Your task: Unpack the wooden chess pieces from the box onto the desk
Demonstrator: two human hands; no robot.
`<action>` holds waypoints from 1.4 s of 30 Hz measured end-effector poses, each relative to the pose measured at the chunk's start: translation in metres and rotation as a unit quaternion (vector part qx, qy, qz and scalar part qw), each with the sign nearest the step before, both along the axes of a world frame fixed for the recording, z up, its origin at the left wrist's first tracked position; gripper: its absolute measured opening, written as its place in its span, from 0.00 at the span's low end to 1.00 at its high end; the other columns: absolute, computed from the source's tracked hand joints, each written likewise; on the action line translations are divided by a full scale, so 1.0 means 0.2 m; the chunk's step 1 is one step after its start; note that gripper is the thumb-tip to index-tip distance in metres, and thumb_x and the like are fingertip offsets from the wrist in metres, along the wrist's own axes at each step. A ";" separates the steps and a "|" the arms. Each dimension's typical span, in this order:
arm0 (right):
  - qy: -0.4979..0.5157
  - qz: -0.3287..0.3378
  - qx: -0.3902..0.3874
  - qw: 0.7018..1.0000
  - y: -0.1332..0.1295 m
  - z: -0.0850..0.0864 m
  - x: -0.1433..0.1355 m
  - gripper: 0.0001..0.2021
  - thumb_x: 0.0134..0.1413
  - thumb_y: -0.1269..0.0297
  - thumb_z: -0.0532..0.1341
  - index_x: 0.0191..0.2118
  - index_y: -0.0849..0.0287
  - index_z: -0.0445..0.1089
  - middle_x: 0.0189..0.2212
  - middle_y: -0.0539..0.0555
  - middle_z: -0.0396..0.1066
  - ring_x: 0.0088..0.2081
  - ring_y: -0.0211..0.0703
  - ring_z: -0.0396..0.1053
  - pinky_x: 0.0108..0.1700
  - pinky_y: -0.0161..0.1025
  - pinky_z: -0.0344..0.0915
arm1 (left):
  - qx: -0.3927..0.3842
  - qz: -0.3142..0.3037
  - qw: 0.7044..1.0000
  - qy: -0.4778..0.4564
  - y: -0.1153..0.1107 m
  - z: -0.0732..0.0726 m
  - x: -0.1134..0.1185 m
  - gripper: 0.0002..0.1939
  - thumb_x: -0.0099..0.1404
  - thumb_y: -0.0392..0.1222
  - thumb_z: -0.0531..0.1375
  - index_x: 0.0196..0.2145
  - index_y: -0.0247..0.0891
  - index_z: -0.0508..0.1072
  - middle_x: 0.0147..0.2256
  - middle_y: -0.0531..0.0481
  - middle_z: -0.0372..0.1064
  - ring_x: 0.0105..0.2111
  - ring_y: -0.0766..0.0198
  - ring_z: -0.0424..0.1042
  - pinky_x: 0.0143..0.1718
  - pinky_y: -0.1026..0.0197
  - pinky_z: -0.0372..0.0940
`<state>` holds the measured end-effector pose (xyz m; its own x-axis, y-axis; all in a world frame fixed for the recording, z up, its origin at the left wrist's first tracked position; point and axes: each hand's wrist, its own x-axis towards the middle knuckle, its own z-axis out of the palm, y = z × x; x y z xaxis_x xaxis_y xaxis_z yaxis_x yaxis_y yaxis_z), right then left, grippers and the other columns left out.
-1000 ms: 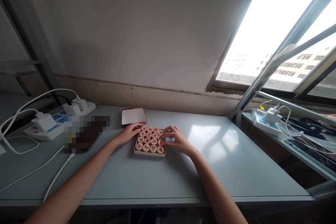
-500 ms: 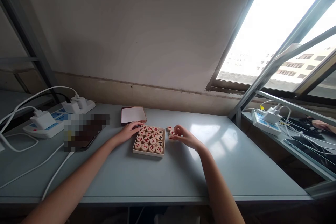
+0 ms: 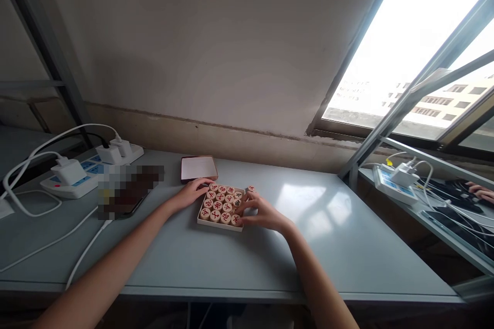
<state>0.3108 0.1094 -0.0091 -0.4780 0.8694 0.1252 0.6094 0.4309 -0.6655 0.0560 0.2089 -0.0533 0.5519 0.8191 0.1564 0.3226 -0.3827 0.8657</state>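
Tray of chess discs (image 3: 220,206) sits mid-table between both hands: left hand (image 3: 192,194) loosely open on its far-left corner, right hand (image 3: 259,209) nearer, fingers curled at right-edge pieces (grip unclear).

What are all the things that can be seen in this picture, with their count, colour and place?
box: one, cream, table middle, full of pieces.
round pieces: many, pale wood with red or dark marks, inside the box.
loose piece: at least one, pale, beside the box on its right.
lid: one, brown edge, behind the box.
power strips: two, white, left on the table.
table: one, grey.
left hand: on the box's left edge.
right hand: fingers on pieces at the box's right side.
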 end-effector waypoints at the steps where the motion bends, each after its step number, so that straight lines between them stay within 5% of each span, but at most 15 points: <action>1: 0.001 0.017 -0.011 1.000 -0.01 0.00 -0.01 0.14 0.46 0.52 0.63 0.38 0.52 0.74 0.40 0.53 0.63 0.46 0.45 0.60 0.49 0.39 0.57 | 0.002 -0.001 1.000 -0.001 0.00 0.00 0.00 0.19 0.61 0.49 0.51 0.46 0.37 0.68 0.53 0.44 0.62 0.53 0.54 0.60 0.53 0.55 0.57; 9: 0.055 0.008 -0.047 0.997 0.00 0.03 0.01 0.14 0.44 0.53 0.64 0.33 0.57 0.69 0.35 0.51 0.63 0.39 0.40 0.59 0.41 0.36 0.57 | 0.000 -0.003 1.000 0.002 0.01 -0.01 0.00 0.19 0.61 0.48 0.51 0.46 0.36 0.67 0.52 0.44 0.63 0.52 0.54 0.61 0.51 0.55 0.58; 13: 0.065 -0.040 -0.134 0.988 -0.02 0.05 0.11 0.16 0.48 0.49 0.60 0.32 0.58 0.66 0.30 0.49 0.63 0.31 0.36 0.58 0.32 0.33 0.55 | -0.006 0.000 1.000 0.002 0.00 0.00 0.00 0.19 0.60 0.49 0.51 0.45 0.37 0.68 0.52 0.44 0.63 0.52 0.54 0.62 0.51 0.55 0.59; 17: -0.044 -0.106 -0.202 0.973 -0.04 0.03 0.24 0.19 0.46 0.44 0.58 0.27 0.58 0.65 0.26 0.49 0.65 0.27 0.36 0.58 0.28 0.33 0.53 | -0.005 0.008 1.000 -0.001 0.01 -0.01 0.00 0.20 0.59 0.50 0.52 0.45 0.37 0.69 0.52 0.43 0.64 0.52 0.52 0.62 0.51 0.54 0.58; 21: -0.166 -0.218 -0.125 0.954 -0.03 -0.01 0.29 0.22 0.46 0.41 0.55 0.24 0.58 0.63 0.21 0.48 0.62 0.23 0.35 0.54 0.24 0.34 0.48 | -0.006 0.007 1.000 0.000 0.01 -0.01 0.00 0.20 0.59 0.51 0.52 0.45 0.37 0.69 0.52 0.44 0.63 0.52 0.53 0.62 0.51 0.55 0.58; 26: -0.175 -0.264 0.083 0.945 0.00 -0.04 0.19 0.17 0.52 0.47 0.53 0.41 0.53 0.64 0.40 0.53 0.68 0.40 0.44 0.64 0.40 0.41 0.59 | -0.006 0.004 1.000 0.011 0.02 -0.01 0.00 0.19 0.60 0.50 0.52 0.45 0.37 0.68 0.52 0.44 0.63 0.52 0.54 0.61 0.51 0.55 0.58; 29: -0.205 -0.259 0.170 0.928 0.03 -0.10 0.07 0.20 0.57 0.55 0.51 0.54 0.53 0.58 0.55 0.56 0.59 0.56 0.48 0.55 0.54 0.50 0.51 | -0.004 -0.004 1.000 0.002 0.02 0.00 0.00 0.19 0.59 0.49 0.51 0.44 0.37 0.69 0.51 0.43 0.64 0.51 0.54 0.62 0.51 0.55 0.59; 35: -0.210 -0.142 0.108 0.961 0.11 -0.23 0.00 0.24 0.61 0.66 0.41 0.62 0.59 0.48 0.62 0.53 0.48 0.63 0.40 0.40 0.62 0.46 0.44 | 0.011 0.007 1.000 -0.003 -0.01 0.01 0.01 0.18 0.59 0.48 0.51 0.43 0.37 0.69 0.51 0.43 0.64 0.51 0.54 0.62 0.52 0.54 0.57; 42: -0.233 -0.259 0.084 0.934 0.13 -0.24 0.22 0.35 0.46 0.84 0.40 0.63 0.64 0.46 0.63 0.54 0.44 0.64 0.41 0.35 0.63 0.51 0.38 | -0.005 0.003 1.000 -0.009 -0.05 0.04 0.00 0.17 0.58 0.47 0.52 0.42 0.37 0.69 0.49 0.44 0.66 0.49 0.53 0.64 0.50 0.55 0.59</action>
<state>0.3553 0.1349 -0.0569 -0.0362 0.9858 0.1640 0.9713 0.0734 -0.2264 0.0558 0.1988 -0.0458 0.5435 0.8243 0.1585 0.3091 -0.3721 0.8752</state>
